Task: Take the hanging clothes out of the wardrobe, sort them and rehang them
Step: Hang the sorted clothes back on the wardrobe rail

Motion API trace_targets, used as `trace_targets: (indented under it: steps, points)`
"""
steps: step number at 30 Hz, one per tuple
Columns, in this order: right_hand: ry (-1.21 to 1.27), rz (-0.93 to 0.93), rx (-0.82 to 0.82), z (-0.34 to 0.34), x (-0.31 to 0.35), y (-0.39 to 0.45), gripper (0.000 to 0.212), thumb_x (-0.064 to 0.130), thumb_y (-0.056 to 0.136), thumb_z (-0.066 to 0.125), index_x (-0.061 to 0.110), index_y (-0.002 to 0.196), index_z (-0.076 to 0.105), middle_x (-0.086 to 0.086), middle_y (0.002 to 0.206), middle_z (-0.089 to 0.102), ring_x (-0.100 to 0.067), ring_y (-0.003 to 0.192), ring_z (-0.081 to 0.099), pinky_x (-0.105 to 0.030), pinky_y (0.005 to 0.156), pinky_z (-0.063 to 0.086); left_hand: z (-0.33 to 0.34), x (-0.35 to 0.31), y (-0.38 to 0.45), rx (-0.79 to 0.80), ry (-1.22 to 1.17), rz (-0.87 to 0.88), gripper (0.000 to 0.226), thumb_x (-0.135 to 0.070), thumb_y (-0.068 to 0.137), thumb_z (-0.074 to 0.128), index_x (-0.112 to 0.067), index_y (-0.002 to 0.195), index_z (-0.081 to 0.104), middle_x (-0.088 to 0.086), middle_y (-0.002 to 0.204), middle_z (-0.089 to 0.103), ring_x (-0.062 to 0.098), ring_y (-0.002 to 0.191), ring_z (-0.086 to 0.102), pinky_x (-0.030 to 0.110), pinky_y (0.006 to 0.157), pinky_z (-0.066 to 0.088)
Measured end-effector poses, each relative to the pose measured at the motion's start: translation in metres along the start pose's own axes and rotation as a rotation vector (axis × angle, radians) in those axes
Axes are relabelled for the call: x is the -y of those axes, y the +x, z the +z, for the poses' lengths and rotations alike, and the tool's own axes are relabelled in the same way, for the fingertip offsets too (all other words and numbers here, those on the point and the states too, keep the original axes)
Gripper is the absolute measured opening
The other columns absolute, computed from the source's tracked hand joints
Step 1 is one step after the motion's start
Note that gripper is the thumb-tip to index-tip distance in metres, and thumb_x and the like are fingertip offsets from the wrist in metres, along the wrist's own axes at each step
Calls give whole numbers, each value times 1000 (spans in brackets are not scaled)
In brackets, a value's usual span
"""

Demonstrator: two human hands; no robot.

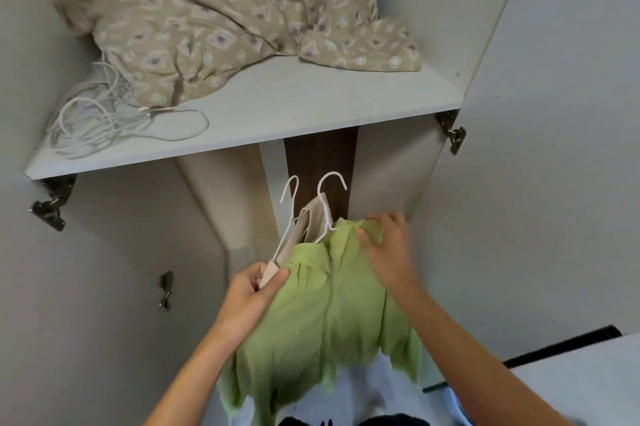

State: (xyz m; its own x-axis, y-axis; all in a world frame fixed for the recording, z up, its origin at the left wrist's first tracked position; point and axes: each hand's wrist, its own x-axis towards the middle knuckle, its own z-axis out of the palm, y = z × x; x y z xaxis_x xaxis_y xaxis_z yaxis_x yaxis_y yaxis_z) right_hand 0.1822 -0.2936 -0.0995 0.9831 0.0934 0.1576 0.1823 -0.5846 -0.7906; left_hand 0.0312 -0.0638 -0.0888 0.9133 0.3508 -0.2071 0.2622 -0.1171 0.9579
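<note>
A light green shirt (329, 315) hangs in front of me below the wardrobe shelf. Behind it is a beige garment (308, 231). Two white wire hanger hooks (332, 183) stick up above them, free of any rail. My left hand (252, 290) pinches the left shoulder of the beige garment and its hanger at the edge of the green shirt. My right hand (384, 245) grips the green shirt's right shoulder with curled fingers.
The white wardrobe shelf (294, 114) above carries a crumpled beige patterned cloth (242, 20) and a coil of white cable (100, 121). Open wardrobe doors with metal hinges (452, 133) stand on both sides. A white surface (575, 377) lies at the lower right.
</note>
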Motion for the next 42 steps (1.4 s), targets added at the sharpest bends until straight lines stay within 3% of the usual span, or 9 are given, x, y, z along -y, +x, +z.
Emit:
trace_targets:
  steps: [3, 6, 12, 16, 21, 26, 31, 38, 42]
  points:
    - [170, 90, 43, 14, 23, -13, 21, 28, 94, 74, 23, 107, 58, 7, 112, 54, -12, 96, 59, -32, 86, 48, 26, -9, 7, -62, 11, -17, 31, -31, 98, 73, -5, 84, 63, -1, 68, 61, 13, 64, 56, 28, 59, 41]
    - [364, 172, 203, 36, 37, -27, 21, 30, 91, 78, 26, 92, 57, 8, 86, 65, -6, 76, 63, -31, 77, 52, 45, -17, 8, -101, -30, -23, 35, -30, 104, 63, -6, 80, 57, -2, 63, 52, 13, 61, 49, 27, 57, 39]
    - [341, 189, 304, 62, 58, -30, 41, 21, 91, 75, 25, 67, 42, 19, 51, 51, -2, 52, 44, -26, 60, 37, 46, -18, 4, -129, -65, 13, 32, -22, 110, 53, -8, 81, 55, -2, 64, 48, 10, 61, 46, 26, 58, 39]
    - [208, 215, 296, 73, 78, -33, 35, 17, 92, 63, 22, 69, 38, 9, 63, 44, -16, 63, 44, -38, 66, 40, 35, -8, 3, -101, -51, 50, 36, -22, 111, 51, 6, 87, 51, 3, 69, 43, 14, 65, 41, 25, 58, 37]
    - [175, 237, 245, 83, 90, -39, 18, 17, 99, 50, 21, 82, 44, 3, 77, 52, -21, 76, 53, -35, 73, 43, 14, 5, 13, -13, 3, 86, 33, -28, 110, 52, 0, 93, 56, 1, 74, 52, 10, 70, 48, 27, 66, 42]
    - [150, 277, 143, 78, 76, -35, 16, 13, 104, 43, 17, 89, 49, -2, 84, 58, -21, 76, 57, -40, 74, 48, 0, 6, 34, -70, -10, 74, 30, -21, 111, 50, -5, 87, 54, -3, 70, 49, 4, 62, 45, 15, 59, 40]
    - [114, 259, 73, 58, 43, -4, 24, 18, 107, 41, 13, 87, 54, -3, 82, 61, -22, 74, 60, -39, 67, 50, -3, 6, 69, -64, 94, 83, 35, -22, 111, 51, -16, 77, 48, -6, 65, 42, 6, 59, 39, 23, 58, 34]
    - [85, 100, 53, 42, -5, 70, 22, 18, 109, 44, 10, 93, 56, -1, 82, 59, -15, 70, 55, -29, 59, 42, 7, 35, 135, -107, 267, 168, 40, -30, 109, 54, 0, 82, 51, 6, 67, 47, 19, 64, 42, 40, 63, 38]
    - [63, -20, 49, 50, -19, 116, 24, 18, 109, 43, 17, 87, 53, -2, 80, 59, -15, 68, 54, -32, 60, 42, 8, 39, 167, -185, 413, 270, 36, -27, 107, 57, -8, 77, 53, -10, 53, 43, 21, 56, 36, 40, 58, 34]
